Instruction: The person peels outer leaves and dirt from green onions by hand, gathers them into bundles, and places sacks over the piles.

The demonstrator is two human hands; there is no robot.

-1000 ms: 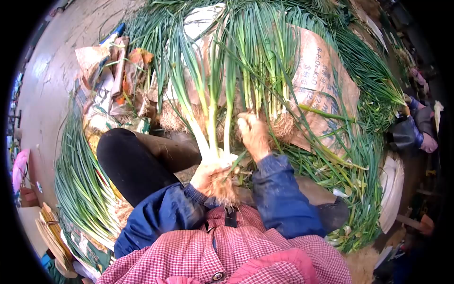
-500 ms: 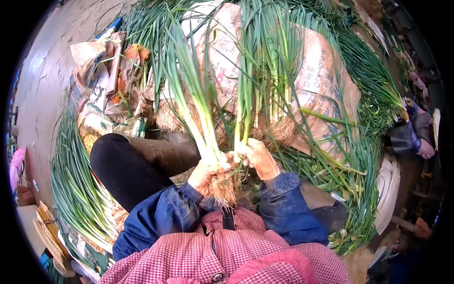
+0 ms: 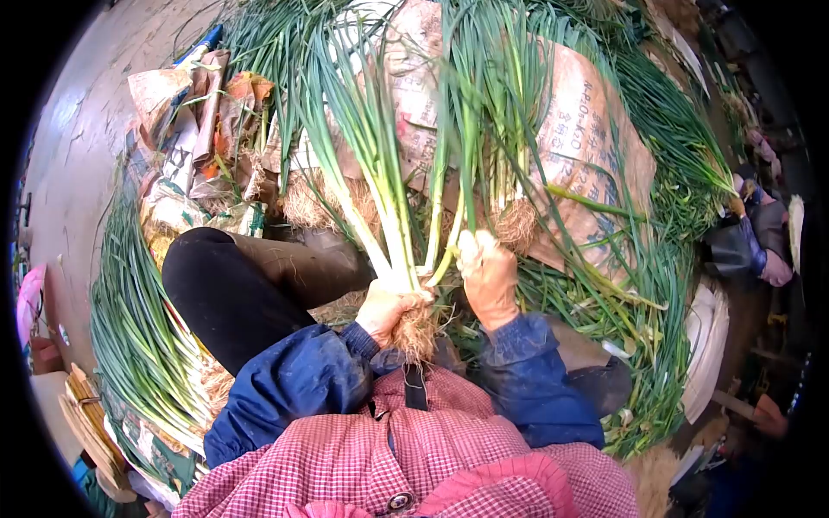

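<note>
My left hand (image 3: 391, 309) is wrapped round the white lower stems of a bunch of green onions (image 3: 395, 226), its roots hanging below the fist. The green tops fan out away from me. My right hand (image 3: 489, 274) is closed just right of the bunch, its fingertips at a yellowish leaf or stem that bends out from the base. Whether it grips that piece firmly is hard to see. Beyond my hands, more green onions (image 3: 508, 138) with roots toward me lie on a printed sack (image 3: 574, 147).
At the left lies a large pile of green onions (image 3: 142, 337). Crumpled sacks (image 3: 207, 121) are at the upper left. Loose leaves (image 3: 639, 345) cover the ground at the right. Another person's sleeve (image 3: 753, 246) shows at the far right. My bent knee (image 3: 203, 293) is left of my hands.
My right hand has moved right and up, away from my left hand. The stems it was holding now stand in the left hand's bunch, spread apart, with one bent outward.
</note>
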